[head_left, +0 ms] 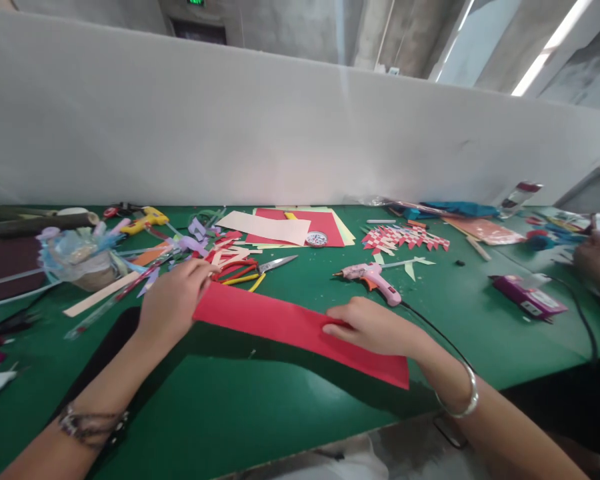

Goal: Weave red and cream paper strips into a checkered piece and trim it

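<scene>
Across the lower middle of the frame both hands press flat on a red paper strip (290,325), the left hand (173,300) pinning its left end and the right hand (370,325) its middle, apparently smoothing a fold, which next needs firm creasing along the edge.

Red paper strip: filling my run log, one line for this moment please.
left hand: on long red paper strip, left end | right hand: pressing strip, middle | surface: green table | nearby: pink glue gun
</scene>
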`<control>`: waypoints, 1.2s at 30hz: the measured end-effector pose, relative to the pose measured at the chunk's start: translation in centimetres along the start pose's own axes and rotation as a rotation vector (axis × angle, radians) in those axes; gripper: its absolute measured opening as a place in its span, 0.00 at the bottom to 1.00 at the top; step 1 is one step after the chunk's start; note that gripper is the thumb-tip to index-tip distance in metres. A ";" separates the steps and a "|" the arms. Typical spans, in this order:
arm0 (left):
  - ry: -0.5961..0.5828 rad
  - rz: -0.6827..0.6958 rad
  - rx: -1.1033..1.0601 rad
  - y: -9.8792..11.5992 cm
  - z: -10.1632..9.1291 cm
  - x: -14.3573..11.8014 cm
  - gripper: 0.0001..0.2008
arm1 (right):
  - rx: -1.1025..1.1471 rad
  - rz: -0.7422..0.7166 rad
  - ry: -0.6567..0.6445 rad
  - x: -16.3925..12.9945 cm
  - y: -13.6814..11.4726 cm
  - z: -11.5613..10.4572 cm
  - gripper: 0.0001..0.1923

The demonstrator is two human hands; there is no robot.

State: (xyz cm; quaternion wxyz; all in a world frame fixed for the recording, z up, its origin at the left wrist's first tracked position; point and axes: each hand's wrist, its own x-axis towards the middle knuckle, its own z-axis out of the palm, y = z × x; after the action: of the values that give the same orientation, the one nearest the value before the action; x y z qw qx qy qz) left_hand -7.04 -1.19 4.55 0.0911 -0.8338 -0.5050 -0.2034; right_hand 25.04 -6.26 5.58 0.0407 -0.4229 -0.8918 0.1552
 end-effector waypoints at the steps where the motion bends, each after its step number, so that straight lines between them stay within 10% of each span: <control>1: 0.079 -0.031 0.062 0.6 -0.7 0.0 0.13 | -0.003 -0.015 -0.026 0.3 -0.2 0.1 0.17; 6: 0.275 0.042 -0.056 4.6 -3.2 0.4 0.15 | 0.016 -0.118 -0.096 1.7 -1.1 0.2 0.18; 10: -0.260 0.239 -0.372 7.4 -4.1 0.4 0.15 | 0.009 -0.173 -0.118 2.5 -1.7 0.1 0.18; 14: -0.472 0.393 -0.234 9.4 -2.9 0.0 0.10 | -0.019 -0.169 -0.126 3.1 -2.3 -0.2 0.14; 22: -0.311 0.501 -0.170 9.7 0.5 -0.1 0.15 | 0.052 -0.198 -0.106 3.5 -3.0 -0.5 0.12; 36: 0.037 0.634 -0.130 7.9 -0.4 -0.6 0.15 | 0.293 -0.249 0.061 2.2 -2.9 -1.1 0.15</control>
State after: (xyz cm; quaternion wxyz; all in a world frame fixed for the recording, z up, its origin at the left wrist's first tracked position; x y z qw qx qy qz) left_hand -0.42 -5.55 5.13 0.1058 -0.9499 -0.2042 -0.2117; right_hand 21.68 -6.02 7.40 0.1476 -0.3032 -0.9035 0.2644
